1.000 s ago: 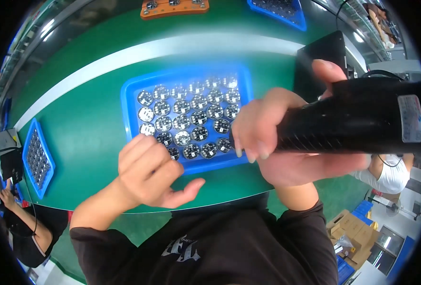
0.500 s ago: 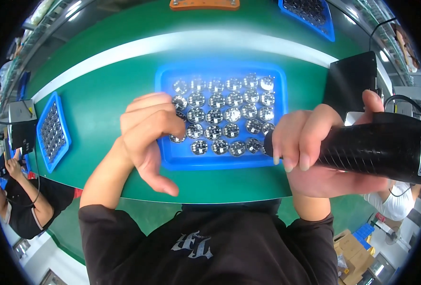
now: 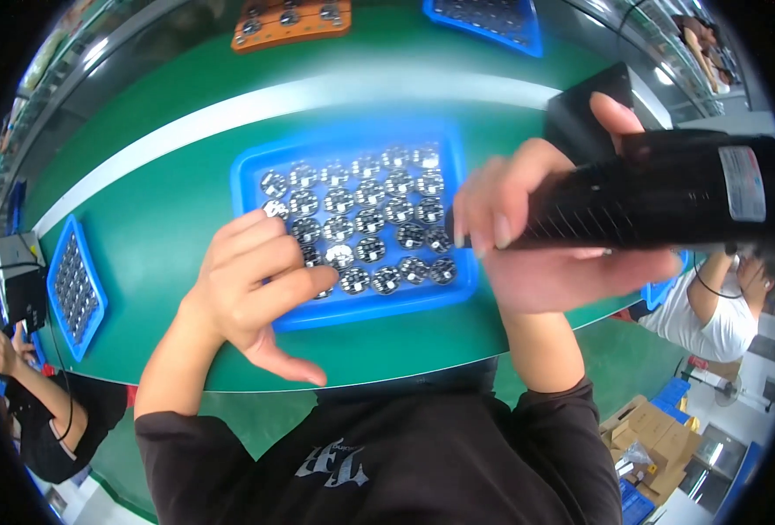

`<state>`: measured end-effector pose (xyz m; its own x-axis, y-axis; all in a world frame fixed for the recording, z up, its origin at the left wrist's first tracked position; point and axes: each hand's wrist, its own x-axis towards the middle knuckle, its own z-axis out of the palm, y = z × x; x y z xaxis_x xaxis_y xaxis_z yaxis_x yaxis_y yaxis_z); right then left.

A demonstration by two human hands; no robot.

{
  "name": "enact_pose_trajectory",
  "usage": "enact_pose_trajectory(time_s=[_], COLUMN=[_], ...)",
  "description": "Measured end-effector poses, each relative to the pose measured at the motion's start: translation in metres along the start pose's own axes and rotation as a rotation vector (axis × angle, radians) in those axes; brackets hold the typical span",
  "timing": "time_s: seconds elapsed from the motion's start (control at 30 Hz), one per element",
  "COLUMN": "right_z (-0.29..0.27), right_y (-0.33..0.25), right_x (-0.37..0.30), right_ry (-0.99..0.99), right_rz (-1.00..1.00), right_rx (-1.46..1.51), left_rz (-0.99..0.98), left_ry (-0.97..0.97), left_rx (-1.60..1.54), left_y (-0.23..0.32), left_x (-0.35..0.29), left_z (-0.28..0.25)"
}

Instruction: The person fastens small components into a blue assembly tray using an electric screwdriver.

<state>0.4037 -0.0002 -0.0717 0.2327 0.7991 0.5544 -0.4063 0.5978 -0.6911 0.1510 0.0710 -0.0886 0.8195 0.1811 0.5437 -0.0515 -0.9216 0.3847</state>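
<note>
A blue plastic tray (image 3: 240,188) lies on the green table, with rows of small round circuit boards (image 3: 369,220) in it. My left hand (image 3: 252,284) is over the tray's left side and hides some boards there. Its fingers are loosely bent and the thumb stands well apart, with nothing visible between them. My right hand (image 3: 514,219), slightly blurred, wraps round the narrower, ribbed end of a black cylindrical handheld tool (image 3: 659,192). The tool lies across the view above the table, its narrow end pointing left toward the tray's right edge.
Another blue tray of round boards (image 3: 77,289) lies far left. At the back are an orange fixture (image 3: 293,22) with round pieces and a blue tray (image 3: 485,22). A black box (image 3: 576,114) stands behind my right hand. People sit at both sides; cardboard boxes (image 3: 654,442) are lower right.
The view has shifted, so the tray appears further left and more of the orange fixture shows. My right hand and the black tool sit higher in view. My left hand keeps nearly the same pose.
</note>
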Motion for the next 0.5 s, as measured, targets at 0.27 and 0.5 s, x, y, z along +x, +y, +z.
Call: enact_pose_trajectory(time_s=[0.27,0.5], right_z=[-0.01,-0.009], right_y=[0.0,0.003], right_x=[0.006,0.004], right_ry=[0.026,-0.001], right_rz=[0.04,0.013], right_rx=[0.056,0.136], left_rz=[-0.038,-0.146], left_ry=[0.062,0.283], left_rx=[-0.061,-0.173], left_y=[-0.01,-0.022], left_x=[-0.008,-0.026], left_z=[0.003,0.016])
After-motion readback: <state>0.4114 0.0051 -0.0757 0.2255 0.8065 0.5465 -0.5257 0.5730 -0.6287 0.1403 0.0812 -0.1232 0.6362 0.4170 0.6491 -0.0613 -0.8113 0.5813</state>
